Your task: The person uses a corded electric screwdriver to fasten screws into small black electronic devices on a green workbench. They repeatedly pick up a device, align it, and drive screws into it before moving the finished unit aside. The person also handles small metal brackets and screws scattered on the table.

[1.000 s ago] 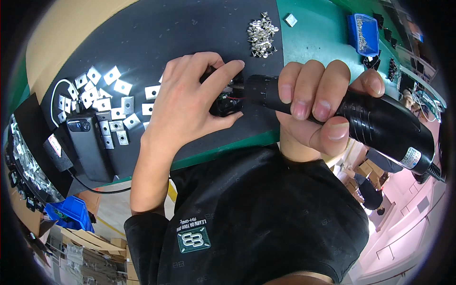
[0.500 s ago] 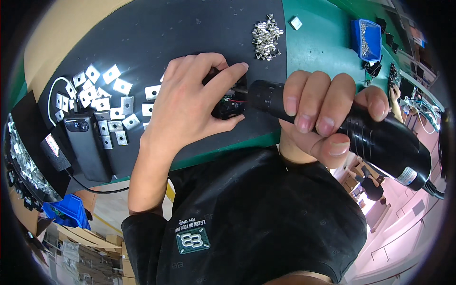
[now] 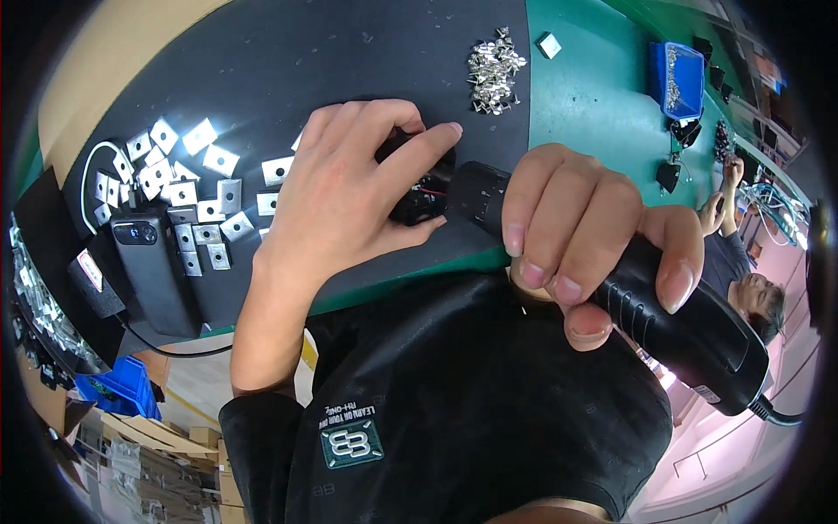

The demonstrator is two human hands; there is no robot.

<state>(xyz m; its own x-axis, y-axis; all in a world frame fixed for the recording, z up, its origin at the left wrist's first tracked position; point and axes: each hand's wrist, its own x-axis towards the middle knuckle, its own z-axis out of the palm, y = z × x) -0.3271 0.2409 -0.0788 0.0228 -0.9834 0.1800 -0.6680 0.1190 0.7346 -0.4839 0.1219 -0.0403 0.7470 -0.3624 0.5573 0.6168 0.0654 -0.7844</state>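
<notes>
My left hand (image 3: pixel 345 179) is curled over a small black housing (image 3: pixel 421 208) on the dark mat, its thumb and fingers round the sides. A red wire shows in the housing's opening; the rest lies under my fingers. My right hand (image 3: pixel 576 231) is wrapped round a black corded electric screwdriver (image 3: pixel 698 327), held nearly level and slanting down to the right. The screwdriver's collar (image 3: pixel 476 196) points at the open side of the housing. Whether its bit touches a screw inside cannot be seen.
Small metal plates (image 3: pixel 209 210) with holes lie left of my left hand, beside a black power bank (image 3: pixel 153 271). A pile of screws (image 3: pixel 496 74) sits at the far side. A blue bin (image 3: pixel 679 80) stands far right, near a co-worker (image 3: pixel 742 279).
The screwdriver's rear end has dropped and the tool has rolled in my right hand. My left hand stays on the housing. At the right, a co-worker has come further into view.
</notes>
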